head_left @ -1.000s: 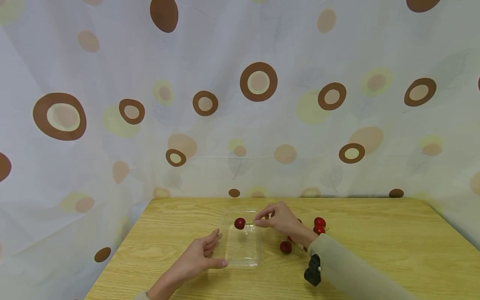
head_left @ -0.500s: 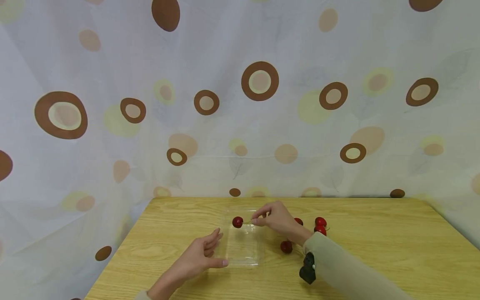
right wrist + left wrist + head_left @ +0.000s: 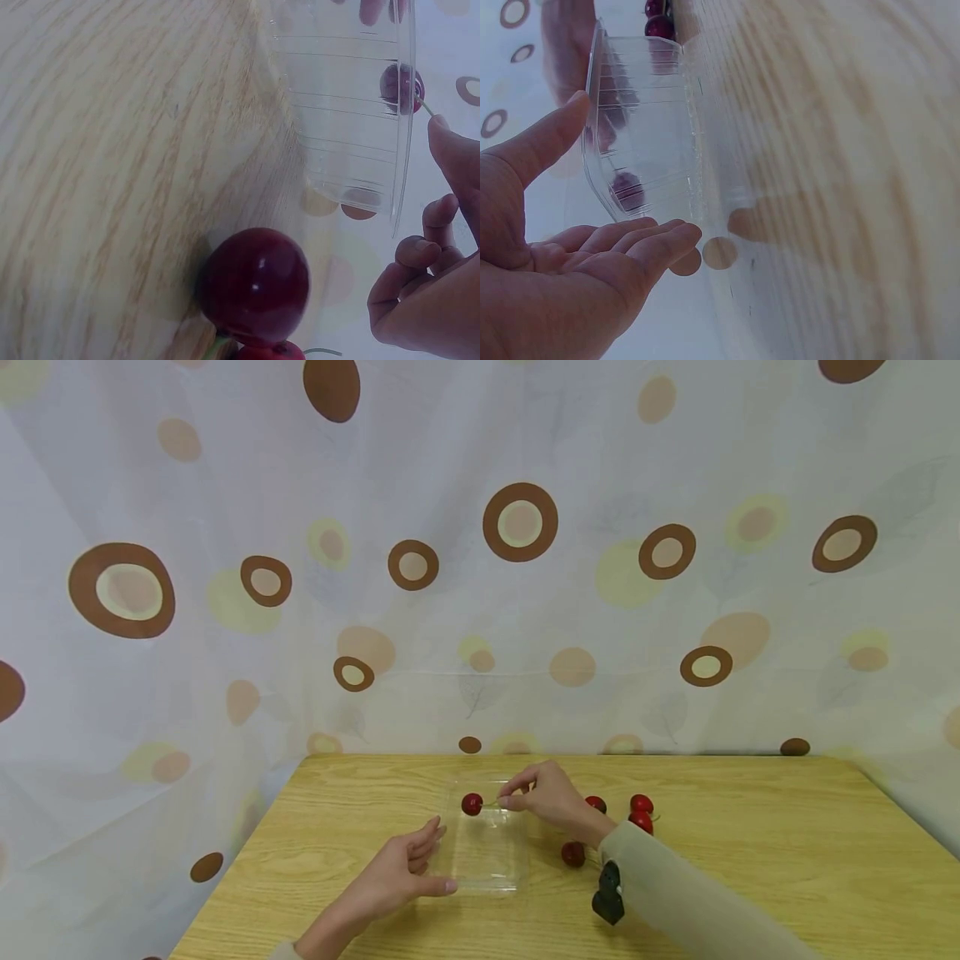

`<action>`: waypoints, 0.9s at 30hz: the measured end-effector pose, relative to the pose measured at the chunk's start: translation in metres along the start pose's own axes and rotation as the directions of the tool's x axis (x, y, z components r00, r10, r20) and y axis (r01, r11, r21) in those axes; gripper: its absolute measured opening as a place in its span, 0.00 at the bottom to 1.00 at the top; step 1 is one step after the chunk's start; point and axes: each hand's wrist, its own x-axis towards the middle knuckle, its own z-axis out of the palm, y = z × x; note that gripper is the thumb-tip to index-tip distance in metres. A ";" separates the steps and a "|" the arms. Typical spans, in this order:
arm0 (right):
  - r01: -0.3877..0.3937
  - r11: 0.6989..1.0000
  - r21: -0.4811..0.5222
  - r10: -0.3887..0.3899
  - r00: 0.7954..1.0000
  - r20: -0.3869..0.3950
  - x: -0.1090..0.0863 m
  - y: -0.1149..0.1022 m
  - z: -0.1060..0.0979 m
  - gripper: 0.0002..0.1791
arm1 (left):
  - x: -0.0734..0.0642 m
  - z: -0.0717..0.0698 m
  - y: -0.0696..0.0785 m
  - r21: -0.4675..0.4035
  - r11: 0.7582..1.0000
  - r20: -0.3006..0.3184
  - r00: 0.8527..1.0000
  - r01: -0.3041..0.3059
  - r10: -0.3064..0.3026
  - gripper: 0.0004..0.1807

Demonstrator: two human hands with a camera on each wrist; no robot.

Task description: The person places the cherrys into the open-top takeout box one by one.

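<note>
Your right hand [image 3: 551, 797] pinches a dark red cherry [image 3: 472, 804] by its thin green stem [image 3: 491, 803], holding it at the mouth of a clear plastic container [image 3: 487, 888], toward the far end. Your left hand [image 3: 390, 877] is relaxed and grasps nothing, fingers extended along the container's left side, thumb by its near left corner. At least 4 more cherries [image 3: 573, 853] lie on the wood-grain counter [image 3: 315, 843], right of the container.
</note>
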 end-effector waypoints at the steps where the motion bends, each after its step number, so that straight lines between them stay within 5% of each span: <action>1: -0.005 1.000 -0.001 0.005 1.000 -0.002 0.000 0.000 0.000 0.03 | 0.000 0.000 0.000 0.001 1.000 0.000 1.000 -0.001 0.001 0.54; 27: -0.020 1.000 -0.004 0.020 1.000 -0.019 0.003 0.004 0.008 0.06 | 0.000 0.000 -0.001 0.013 1.000 -0.002 1.000 0.001 -0.001 0.54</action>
